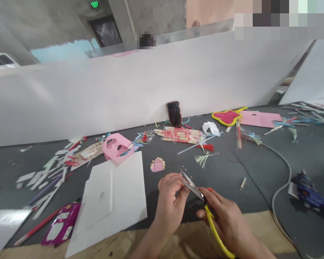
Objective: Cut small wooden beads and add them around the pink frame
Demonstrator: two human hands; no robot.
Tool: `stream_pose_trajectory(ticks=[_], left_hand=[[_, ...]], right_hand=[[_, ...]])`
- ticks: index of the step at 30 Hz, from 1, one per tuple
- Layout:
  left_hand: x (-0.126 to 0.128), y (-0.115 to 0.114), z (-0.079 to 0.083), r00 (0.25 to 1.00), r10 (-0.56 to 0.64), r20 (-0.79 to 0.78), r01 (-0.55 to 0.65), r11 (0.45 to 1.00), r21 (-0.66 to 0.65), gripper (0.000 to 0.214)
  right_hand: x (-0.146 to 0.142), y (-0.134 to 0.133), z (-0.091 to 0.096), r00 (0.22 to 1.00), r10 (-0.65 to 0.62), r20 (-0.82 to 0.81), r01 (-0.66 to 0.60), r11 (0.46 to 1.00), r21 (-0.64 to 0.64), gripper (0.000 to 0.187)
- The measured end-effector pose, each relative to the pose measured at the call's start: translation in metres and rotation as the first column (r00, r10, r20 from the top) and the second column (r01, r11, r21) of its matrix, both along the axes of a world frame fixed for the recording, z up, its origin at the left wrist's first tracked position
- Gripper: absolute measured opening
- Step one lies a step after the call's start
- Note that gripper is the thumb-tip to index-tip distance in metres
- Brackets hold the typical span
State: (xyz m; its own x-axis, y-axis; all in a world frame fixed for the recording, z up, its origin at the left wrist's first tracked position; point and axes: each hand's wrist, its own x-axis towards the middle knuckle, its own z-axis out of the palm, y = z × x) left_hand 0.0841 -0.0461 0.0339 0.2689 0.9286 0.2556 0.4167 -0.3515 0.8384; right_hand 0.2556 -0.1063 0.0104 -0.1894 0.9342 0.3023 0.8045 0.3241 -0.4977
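Observation:
Scissors with yellow handles (pixel 212 226) are gripped in my right hand (pixel 225 219), their blades parted and pointing to the upper left. At the blade tips, my left hand (pixel 171 199) has thumb and fingers pinched together; whatever is between them is too small or hidden to make out. Several tiny pale bits lie on the dark table just past the blades. Beyond my left hand sits a small pink piece (pixel 158 166) edged with a border of pale beads or chips.
White sheets (pixel 126 190) and a purple packet (pixel 61 225) lie left, near pink cut-out card (pixel 117 148). Behind are wrapped wooden sticks (pixel 180 135), a phone (pixel 174 113) against the white partition (pixel 124 93), and tassels (pixel 203 159). A blue glue gun (pixel 310 192) with a cord lies right.

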Motion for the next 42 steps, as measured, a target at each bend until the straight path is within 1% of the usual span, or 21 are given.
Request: stream_pose_trajectory(ticks=[3, 6, 10, 14, 17, 21, 25, 28, 31, 33, 36, 39, 42], left_hand=[[0.001, -0.002, 0.000, 0.999, 0.024, -0.033, -0.023, 0.999, 0.028, 0.015], [0.001, -0.001, 0.000, 0.997, 0.043, -0.058, -0.038, 0.995, 0.093, 0.009], [0.001, 0.000, -0.002, 0.995, 0.060, -0.078, -0.045, 0.982, 0.184, 0.012], [0.000, -0.001, -0.006, 0.993, 0.083, -0.081, -0.061, 0.969, 0.240, 0.013], [-0.001, -0.001, -0.005, 0.995, 0.072, -0.062, -0.056, 0.972, 0.228, 0.014], [-0.002, 0.001, -0.002, 0.999, 0.034, -0.030, -0.029, 0.987, 0.155, 0.014], [-0.002, 0.001, -0.001, 1.000, 0.005, -0.003, -0.004, 0.995, 0.102, 0.015], [-0.001, 0.001, -0.002, 1.000, -0.005, 0.004, 0.005, 0.997, 0.080, 0.017], [0.000, -0.001, -0.004, 1.000, 0.015, 0.001, -0.015, 0.998, 0.065, 0.017], [0.001, -0.002, -0.005, 0.999, 0.035, -0.003, -0.035, 0.997, 0.073, 0.018], [0.000, -0.003, -0.006, 0.999, 0.045, -0.023, -0.042, 0.994, 0.100, 0.015], [-0.001, -0.002, -0.008, 0.995, 0.062, -0.076, -0.051, 0.989, 0.140, 0.011], [-0.002, -0.002, -0.010, 0.991, 0.090, -0.099, -0.071, 0.981, 0.178, 0.012]], right_hand=[[0.000, 0.000, -0.003, 1.000, -0.008, -0.022, 0.007, 1.000, -0.021, 0.037], [-0.001, 0.000, -0.004, 0.999, -0.007, -0.038, 0.005, 0.999, -0.042, 0.038], [-0.001, 0.000, -0.002, 0.999, -0.016, -0.028, 0.014, 0.998, -0.056, 0.042], [-0.002, -0.002, 0.000, 1.000, -0.016, -0.007, 0.016, 0.999, -0.029, 0.050], [-0.002, -0.003, 0.001, 1.000, -0.016, -0.002, 0.016, 0.999, -0.031, 0.053], [-0.002, -0.001, 0.001, 1.000, -0.004, 0.011, 0.005, 1.000, -0.014, 0.052], [-0.003, 0.001, 0.000, 0.999, 0.039, -0.035, -0.039, 0.999, -0.021, 0.048], [-0.003, 0.001, 0.000, 0.996, 0.056, -0.067, -0.060, 0.996, -0.068, 0.043], [-0.003, 0.001, -0.001, 0.996, 0.049, -0.077, -0.059, 0.989, -0.137, 0.039], [-0.003, 0.000, -0.003, 0.995, 0.037, -0.089, -0.052, 0.985, -0.167, 0.036], [-0.003, 0.001, -0.006, 0.994, 0.020, -0.103, -0.038, 0.983, -0.180, 0.034], [-0.002, 0.000, -0.007, 0.995, 0.011, -0.096, -0.026, 0.988, -0.155, 0.035], [-0.002, -0.001, -0.005, 0.999, 0.009, -0.054, -0.014, 0.995, -0.101, 0.041]])
